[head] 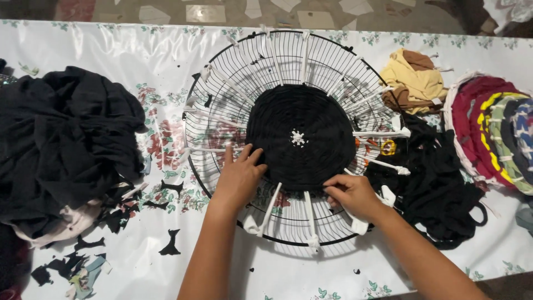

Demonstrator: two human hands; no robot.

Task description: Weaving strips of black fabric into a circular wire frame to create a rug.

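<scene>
a black woven circle (300, 135) is being made on a wire fan guard (222, 83) on the table. it is pressed flat by the open left hand (239, 179). black cloth strip is pinched at its edge by the right hand (351, 194). next, careful tucking under a white strip (308, 214) seems needed.

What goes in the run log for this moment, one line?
left hand: flat on black woven disc | right hand: pinching disc edge | wire fan guard: on table, white strips radiating
</scene>
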